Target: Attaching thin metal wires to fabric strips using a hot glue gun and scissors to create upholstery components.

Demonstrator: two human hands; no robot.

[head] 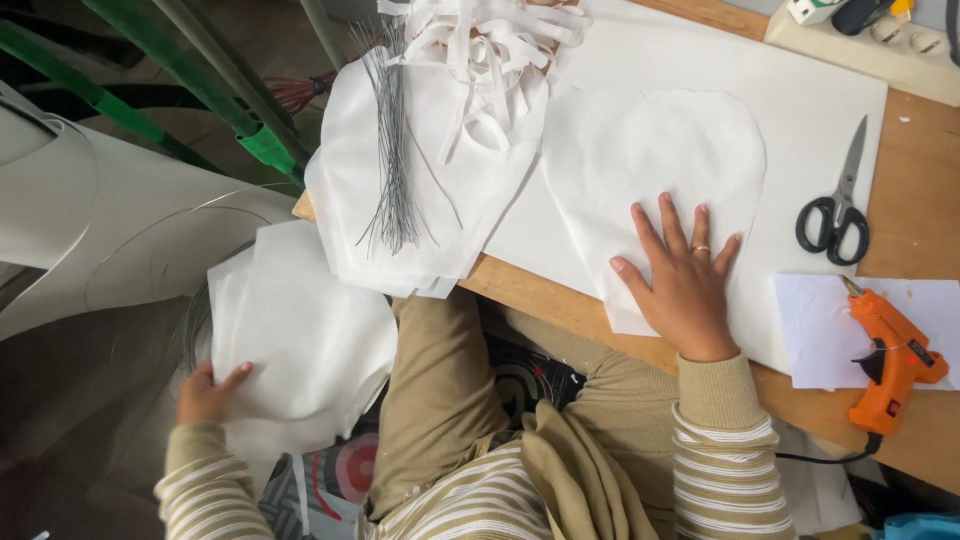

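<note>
Currently right hand lies flat, fingers spread, palm down on a rounded white fabric piece on the wooden table; nothing gripped. Left hand is off the table's left edge, low and near, fingers curled on the edge of a stack of white fabric sheets. Far left on the table: wire bundle on another white pile. Right side: black scissors, orange glue gun on paper.
</note>
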